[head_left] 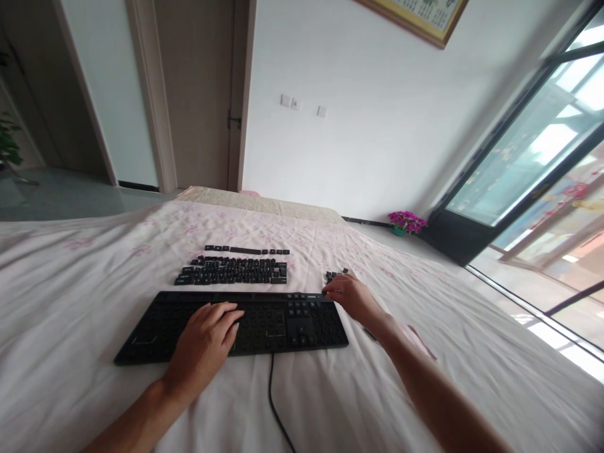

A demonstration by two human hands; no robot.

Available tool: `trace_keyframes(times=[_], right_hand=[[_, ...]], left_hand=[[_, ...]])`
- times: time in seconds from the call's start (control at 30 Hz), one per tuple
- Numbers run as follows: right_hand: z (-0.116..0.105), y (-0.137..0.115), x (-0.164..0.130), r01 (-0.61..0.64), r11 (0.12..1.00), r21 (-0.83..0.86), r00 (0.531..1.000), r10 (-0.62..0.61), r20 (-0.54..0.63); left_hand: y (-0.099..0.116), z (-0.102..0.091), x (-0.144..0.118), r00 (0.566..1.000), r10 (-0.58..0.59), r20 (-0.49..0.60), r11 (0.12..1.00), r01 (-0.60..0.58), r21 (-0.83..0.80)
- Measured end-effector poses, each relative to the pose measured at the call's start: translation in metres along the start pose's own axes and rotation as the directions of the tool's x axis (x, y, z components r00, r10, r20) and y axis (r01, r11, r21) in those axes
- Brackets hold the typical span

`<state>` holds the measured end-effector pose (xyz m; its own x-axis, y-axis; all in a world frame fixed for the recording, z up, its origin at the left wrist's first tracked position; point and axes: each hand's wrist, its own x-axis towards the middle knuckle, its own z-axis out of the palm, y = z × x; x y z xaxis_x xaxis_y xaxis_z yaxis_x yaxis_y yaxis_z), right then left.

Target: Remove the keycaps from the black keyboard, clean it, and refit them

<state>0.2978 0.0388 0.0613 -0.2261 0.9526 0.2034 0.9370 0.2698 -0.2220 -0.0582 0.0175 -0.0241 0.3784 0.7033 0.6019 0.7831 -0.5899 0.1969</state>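
A black keyboard (217, 349) lies on the bed, many of its key positions stripped of caps. Keys remain around its navigation block. My left hand (206, 333) rests flat on the keyboard's middle, fingers stretched out and holding nothing. At the keyboard's upper right corner, my right hand (352, 296) has its fingers pinched together; whatever is between the fingertips is too small to make out. Just beyond it sits a small group of loose keycaps (331, 275). Behind the keyboard, many black keycaps (236, 270) are laid in rows, with a long space bar (246, 250) in the farthest row.
A cable (272, 396) runs from the keyboard toward me. The pale floral bedsheet (472, 377) is wrinkled. Something flat and pinkish (418, 340) lies partly behind my right forearm. Past the bed stand potted purple flowers (406, 221), a door (198, 94) and a glass door (519, 145).
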Motion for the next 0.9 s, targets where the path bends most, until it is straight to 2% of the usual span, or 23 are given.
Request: trace_keyframes(times=[0.2, 0.53, 0.9], right_hand=[[0.002, -0.004, -0.015, 0.0, 0.995, -0.099, 0.999, 0.005, 0.047], [0.013, -0.003, -0.018, 0.064, 0.979, -0.196, 0.998, -0.058, 0.034], [0.017, 0.0, -0.018, 0.125, 0.968, -0.218, 0.992, -0.118, 0.041]], left_hand=[[0.0, 0.0, 0.0, 1.0, 0.019, -0.015, 1.0, -0.019, 0.002], [0.001, -0.002, 0.001, 0.999, 0.023, -0.025, 1.0, -0.023, 0.0], [0.002, -0.002, 0.001, 1.0, 0.012, -0.012, 1.0, -0.012, 0.003]])
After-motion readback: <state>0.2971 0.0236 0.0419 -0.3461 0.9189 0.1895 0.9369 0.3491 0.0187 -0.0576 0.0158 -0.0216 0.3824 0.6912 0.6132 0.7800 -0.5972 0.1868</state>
